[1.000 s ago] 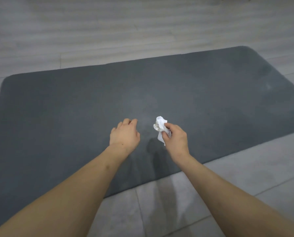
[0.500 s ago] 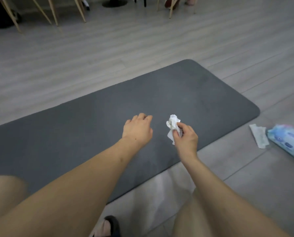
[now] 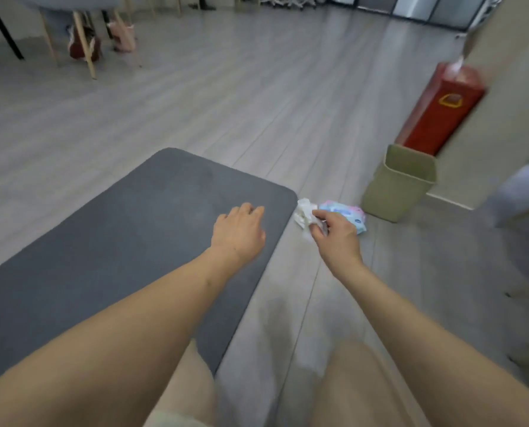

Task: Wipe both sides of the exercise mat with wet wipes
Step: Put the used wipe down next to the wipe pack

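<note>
The dark grey exercise mat lies flat on the floor and fills the left half of the view. Its right end is rounded. My left hand hovers over that end with loosely bent fingers and holds nothing. My right hand is past the mat's right edge, above the floor. It pinches a crumpled white wet wipe. Just beyond that hand a blue and pink pack of wet wipes lies on the floor.
A beige waste bin stands on the floor right of the pack. Behind it is a red box against a wall. Chair and table legs stand at the far left. My knees show at the bottom.
My view has swung to the right, so the mat's right end, the pack and the bin have come in. My right hand has carried the wipe off the mat towards the pack.
</note>
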Motion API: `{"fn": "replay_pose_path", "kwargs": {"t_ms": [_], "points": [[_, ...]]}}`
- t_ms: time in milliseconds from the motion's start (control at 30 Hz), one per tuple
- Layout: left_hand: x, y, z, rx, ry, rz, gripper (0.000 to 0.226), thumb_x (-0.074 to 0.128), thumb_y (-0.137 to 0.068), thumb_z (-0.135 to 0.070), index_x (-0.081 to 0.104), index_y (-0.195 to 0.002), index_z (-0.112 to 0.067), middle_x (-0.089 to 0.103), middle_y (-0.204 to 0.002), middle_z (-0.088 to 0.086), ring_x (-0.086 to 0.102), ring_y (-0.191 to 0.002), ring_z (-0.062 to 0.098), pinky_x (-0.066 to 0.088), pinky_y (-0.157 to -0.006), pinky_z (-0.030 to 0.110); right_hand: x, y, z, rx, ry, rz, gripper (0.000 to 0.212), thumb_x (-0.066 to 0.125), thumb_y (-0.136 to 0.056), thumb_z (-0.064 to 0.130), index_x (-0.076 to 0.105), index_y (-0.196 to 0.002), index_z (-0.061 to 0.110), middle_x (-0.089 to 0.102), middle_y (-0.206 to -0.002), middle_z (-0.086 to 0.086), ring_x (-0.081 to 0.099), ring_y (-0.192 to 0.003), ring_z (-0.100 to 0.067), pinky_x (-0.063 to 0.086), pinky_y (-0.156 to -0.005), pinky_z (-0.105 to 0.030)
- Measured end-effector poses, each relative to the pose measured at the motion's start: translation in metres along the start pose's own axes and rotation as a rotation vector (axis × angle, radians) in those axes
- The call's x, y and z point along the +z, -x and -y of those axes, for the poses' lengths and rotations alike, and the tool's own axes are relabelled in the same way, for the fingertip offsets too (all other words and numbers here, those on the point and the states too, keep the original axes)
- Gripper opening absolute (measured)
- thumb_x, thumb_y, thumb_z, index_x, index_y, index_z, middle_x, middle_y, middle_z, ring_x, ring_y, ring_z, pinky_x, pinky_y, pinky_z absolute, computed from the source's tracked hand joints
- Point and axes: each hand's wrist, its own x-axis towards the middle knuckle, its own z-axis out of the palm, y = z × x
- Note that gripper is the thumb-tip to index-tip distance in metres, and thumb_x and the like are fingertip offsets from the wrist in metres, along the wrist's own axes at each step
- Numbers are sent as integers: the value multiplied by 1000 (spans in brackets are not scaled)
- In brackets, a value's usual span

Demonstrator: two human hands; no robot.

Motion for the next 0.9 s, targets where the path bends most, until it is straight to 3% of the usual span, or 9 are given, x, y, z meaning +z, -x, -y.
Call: {"fn": "replay_pose_path", "kwargs": {"t_ms": [100, 233, 367, 567, 767, 900], "points": [[-20, -25, -18, 126, 8, -43, 50, 46, -99, -28, 42, -149, -22, 50, -141, 5, 51, -124, 30, 43, -91, 43, -46, -27, 4, 33, 59, -76, 29, 69, -92, 11, 74, -121, 13, 71, -117, -2, 63, -105, -18, 45, -96, -28], [-26, -55, -45, 229, 3, -69, 47, 47, -96, -25, 47, -143, -22, 52, -139, 5, 53, -119, 30, 40, -85, 39, -99, -48, -5, 45, 178, -91, 30, 69, -92, 10, 74, -121, 12, 71, -118, -5, 64, -108, -21, 45, -96, -25], [4, -90, -75, 268, 3, -32, 46, 47, -94, -22, 49, -139, -24, 54, -134, 2, 54, -116, 29, 34, -79, 37, -114, -58, -45, 10, 271, -61, 30, 70, -91, 9, 74, -121, 11, 72, -117, -8, 65, -107, -25, 50, -99, -37], [73, -141, -110, 239, 21, 88, 46, 44, -95, -24, 47, -140, -25, 53, -133, 1, 53, -113, 27, 36, -80, 37, -83, -89, -139, 99, 254, 5, 28, 72, -90, 8, 75, -117, 9, 72, -112, -9, 67, -102, -28, 47, -90, -28], [147, -206, -112, 104, 19, 175, 46, 43, -95, -25, 47, -142, -23, 52, -135, 1, 54, -115, 25, 43, -88, 39, 12, -146, -221, 117, 182, 200, 29, 69, -92, 14, 73, -122, 14, 70, -119, -5, 63, -110, -23, 38, -87, -19], [198, -239, -101, -3, 3, 214, 35, 42, -95, -23, 51, -129, -21, 52, -128, 2, 53, -110, 25, 40, -84, 36, 69, -181, -270, 41, 156, 280, 32, 69, -93, 15, 70, -125, 12, 68, -120, -7, 62, -113, -26, 43, -91, -26]]}}
